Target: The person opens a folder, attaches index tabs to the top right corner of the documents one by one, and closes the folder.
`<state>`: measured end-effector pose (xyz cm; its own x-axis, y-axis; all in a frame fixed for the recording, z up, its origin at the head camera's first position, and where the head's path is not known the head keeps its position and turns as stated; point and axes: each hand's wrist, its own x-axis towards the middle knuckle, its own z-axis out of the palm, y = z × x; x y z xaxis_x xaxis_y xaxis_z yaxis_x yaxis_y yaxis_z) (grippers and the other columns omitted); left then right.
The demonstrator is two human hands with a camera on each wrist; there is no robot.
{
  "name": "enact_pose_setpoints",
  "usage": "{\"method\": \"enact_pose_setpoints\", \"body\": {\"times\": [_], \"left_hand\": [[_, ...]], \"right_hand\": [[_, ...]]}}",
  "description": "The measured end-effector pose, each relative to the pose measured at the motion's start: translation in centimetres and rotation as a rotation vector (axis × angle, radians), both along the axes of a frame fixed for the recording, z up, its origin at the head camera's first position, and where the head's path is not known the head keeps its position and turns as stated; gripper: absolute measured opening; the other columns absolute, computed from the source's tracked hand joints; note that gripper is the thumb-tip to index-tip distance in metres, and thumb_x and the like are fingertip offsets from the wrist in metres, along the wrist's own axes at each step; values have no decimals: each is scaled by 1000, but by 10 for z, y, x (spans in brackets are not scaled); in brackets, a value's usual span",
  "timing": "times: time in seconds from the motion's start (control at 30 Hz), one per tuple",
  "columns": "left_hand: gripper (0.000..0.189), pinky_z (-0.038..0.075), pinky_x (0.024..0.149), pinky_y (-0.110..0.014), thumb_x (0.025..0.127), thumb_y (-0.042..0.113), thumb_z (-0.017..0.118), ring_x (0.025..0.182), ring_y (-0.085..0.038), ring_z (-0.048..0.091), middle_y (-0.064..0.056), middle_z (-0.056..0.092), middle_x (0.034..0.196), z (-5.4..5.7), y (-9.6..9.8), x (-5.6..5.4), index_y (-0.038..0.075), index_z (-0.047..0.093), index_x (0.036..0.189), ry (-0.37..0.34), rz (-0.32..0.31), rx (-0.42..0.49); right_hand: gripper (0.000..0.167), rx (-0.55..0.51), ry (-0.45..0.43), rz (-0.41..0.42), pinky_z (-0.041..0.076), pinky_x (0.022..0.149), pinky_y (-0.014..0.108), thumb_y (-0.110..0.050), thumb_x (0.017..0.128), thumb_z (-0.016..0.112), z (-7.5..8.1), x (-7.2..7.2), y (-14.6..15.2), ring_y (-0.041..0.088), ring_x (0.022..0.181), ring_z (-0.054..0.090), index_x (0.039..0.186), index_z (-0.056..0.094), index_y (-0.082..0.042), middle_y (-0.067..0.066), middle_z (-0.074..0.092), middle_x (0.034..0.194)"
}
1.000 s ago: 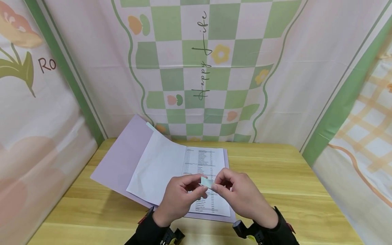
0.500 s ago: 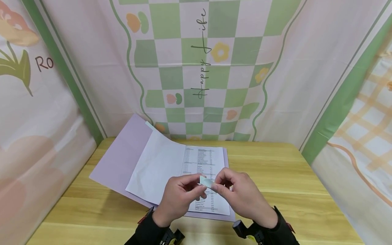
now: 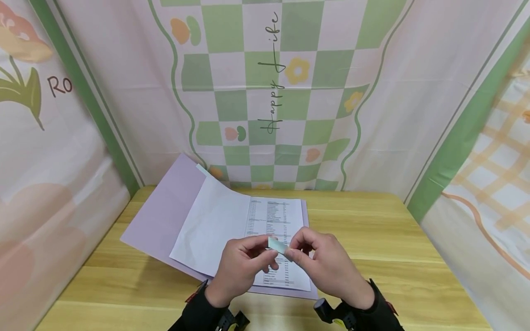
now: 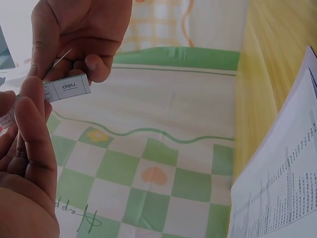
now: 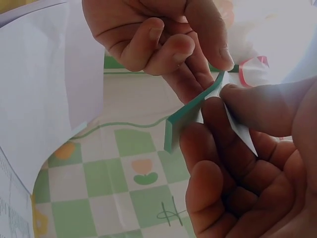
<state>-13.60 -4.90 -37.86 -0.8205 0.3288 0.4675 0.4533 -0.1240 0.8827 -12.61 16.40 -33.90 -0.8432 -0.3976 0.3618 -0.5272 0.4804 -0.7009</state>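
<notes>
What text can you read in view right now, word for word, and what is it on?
"Happy Life": sideways on the checkered backdrop.
"RO": on the left-side cloth.
"deli": on the white face of the small pad; the line beneath it is too small to read, and other print there is partly covered.
Printed page: rows of text, all too small to read.

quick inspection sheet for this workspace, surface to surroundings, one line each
surface: wood-grain table, partly hidden beneath the folder and arms
job's things: small pale-green pad; open lilac folder, left cover raised, with printed page showing
clutter: nothing seen
hands: left hand and right hand hold the pad with fingertips, above the folder
cables: nothing seen
surroundings: patterned backdrop behind the table, green checks and "Happy Life" lettering
</notes>
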Motion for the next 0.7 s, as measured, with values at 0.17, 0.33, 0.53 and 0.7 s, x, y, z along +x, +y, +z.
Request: {"method": "enact_pose_setpoints", "body": {"times": [0.17, 0.33, 0.53, 0.7], "left_hand": [[21, 55, 56, -33, 95, 4, 66, 63, -22, 67, -11, 70, 81, -2, -1, 1, -1, 71, 115, -9, -14, 19], [21, 55, 57, -34, 97, 2, 64, 63, -26, 66, -14, 69, 81, -3, -1, 0, -3, 70, 116, -21, -31, 48], [18, 54, 56, -32, 97, 1, 61, 61, -26, 65, -15, 67, 75, -1, -9, -3, -4, 69, 113, -46, 8, 94], [15, 55, 61, -31, 97, -2, 58, 66, -21, 67, -23, 63, 81, 1, -20, -10, -8, 60, 111, -52, 12, 145]], "right_hand": [[12, -30, 21, 14, 43, 58, 27, -25, 96, 69, -2, 1, 0, 9, 69, 53, 88, 60, -26, -16, 61, 81], [13, -48, 73, 28, 43, 57, 26, -20, 95, 70, -4, 2, 0, 8, 68, 53, 89, 60, -26, -17, 60, 81], [17, -29, 98, 2, 43, 56, 25, -15, 94, 71, -2, 2, 7, 7, 68, 54, 89, 59, -26, -16, 58, 79], [24, 39, 160, -53, 42, 53, 24, -10, 92, 73, 4, 0, 25, 5, 61, 50, 88, 59, -29, -17, 56, 75]]}}
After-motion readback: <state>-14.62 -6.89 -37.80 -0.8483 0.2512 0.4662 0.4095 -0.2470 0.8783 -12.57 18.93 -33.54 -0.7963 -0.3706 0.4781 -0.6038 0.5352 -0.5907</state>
